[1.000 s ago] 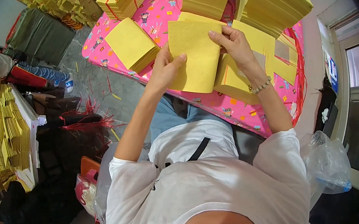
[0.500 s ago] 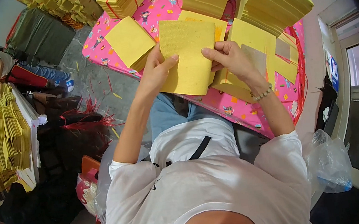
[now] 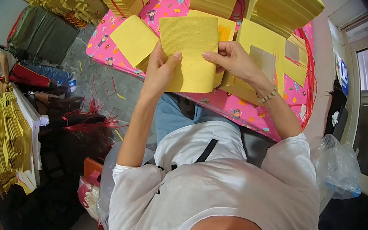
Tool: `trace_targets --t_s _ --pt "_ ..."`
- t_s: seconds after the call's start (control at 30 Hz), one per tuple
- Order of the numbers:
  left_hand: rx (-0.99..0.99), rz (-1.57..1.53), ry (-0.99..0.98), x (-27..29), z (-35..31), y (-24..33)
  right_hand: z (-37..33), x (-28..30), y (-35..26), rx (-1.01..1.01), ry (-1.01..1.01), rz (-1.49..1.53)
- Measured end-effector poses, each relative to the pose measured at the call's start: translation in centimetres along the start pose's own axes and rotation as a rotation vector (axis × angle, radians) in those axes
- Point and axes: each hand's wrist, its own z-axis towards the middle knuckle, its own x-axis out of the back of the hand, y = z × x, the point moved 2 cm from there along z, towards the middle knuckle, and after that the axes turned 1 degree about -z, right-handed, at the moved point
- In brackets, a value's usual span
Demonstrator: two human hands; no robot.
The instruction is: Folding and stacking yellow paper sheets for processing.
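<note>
Between my two hands is a sheet of yellow paper (image 3: 190, 45), held up over the near edge of the table and curved along its right side. My left hand (image 3: 163, 69) grips its left edge, thumb on the face and fingers behind. My right hand (image 3: 232, 58) pinches the right edge the same way; its fingers are partly hidden. Left of the sheet lies a small stack of yellow paper (image 3: 134, 40). Just right of my right hand, yellow sheets with a silvery square (image 3: 263, 61) lie on the table. Behind the sheet, a yellow sheet with an orange patch (image 3: 226, 30) shows partly.
A pink patterned cloth (image 3: 163, 5) covers the table. Tall yellow paper stacks (image 3: 285, 3) stand at the back, beside a bundle tied with red string (image 3: 126, 1). Red strings (image 3: 311, 76) hang at the right edge. Two people (image 3: 1, 68) are at another table at left.
The sheet in my hands has shifted slightly up and left and tilted a little, with both hands keeping their hold. My view has moved slightly.
</note>
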Motion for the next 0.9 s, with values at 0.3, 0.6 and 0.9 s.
trace_targets --t_s 0.3,0.6,0.9 --pt "-0.092 -0.008 0.060 0.9 -0.5 0.5 0.2 -1.4 0.2 -0.050 -0.058 0.032" --pt "-0.188 -0.028 0.255 3.5 -1.3 1.5 1.3 -3.7 0.0 -0.014 -0.146 0.000" --pt "-0.101 -0.048 0.352 8.7 0.0 2.4 7.4 -5.3 -4.2 0.171 -0.118 -0.147"
